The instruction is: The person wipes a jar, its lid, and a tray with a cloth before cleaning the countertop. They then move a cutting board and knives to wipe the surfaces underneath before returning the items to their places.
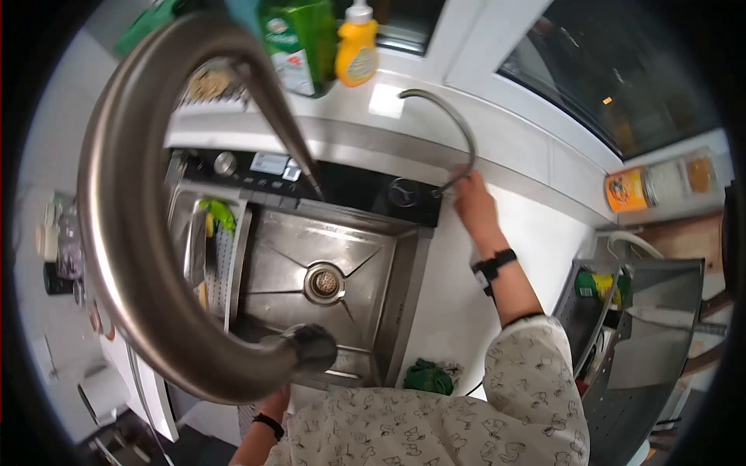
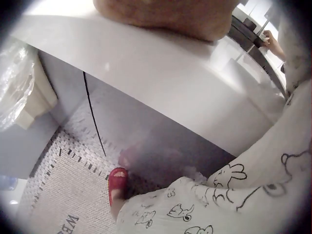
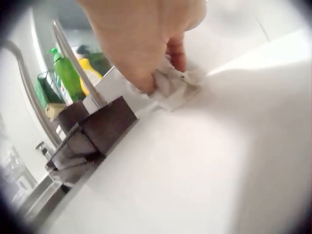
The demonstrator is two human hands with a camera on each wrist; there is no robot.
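In the right wrist view my right hand (image 3: pixel 151 44) grips a crumpled off-white cloth (image 3: pixel 178 90), fingers bent down over it against the white countertop (image 3: pixel 195 161). The head view puts this right hand (image 1: pixel 475 208) at the back of the counter, just right of the sink's black ledge and beside a thin curved spout; the cloth is hidden there. Mostly covered by the big faucet, my left hand (image 1: pixel 273 402) is at the sink's front edge. Only its underside shows on the counter edge in the left wrist view, its fingers out of sight.
A large curved faucet (image 1: pixel 116 194) arches over the steel sink (image 1: pixel 272 256). Green and yellow bottles (image 1: pixel 357 50) stand on the sill behind. A green cloth (image 1: pixel 427 377) lies at the front counter edge. A grey rack (image 1: pixel 645 342) with a knife stands at right.
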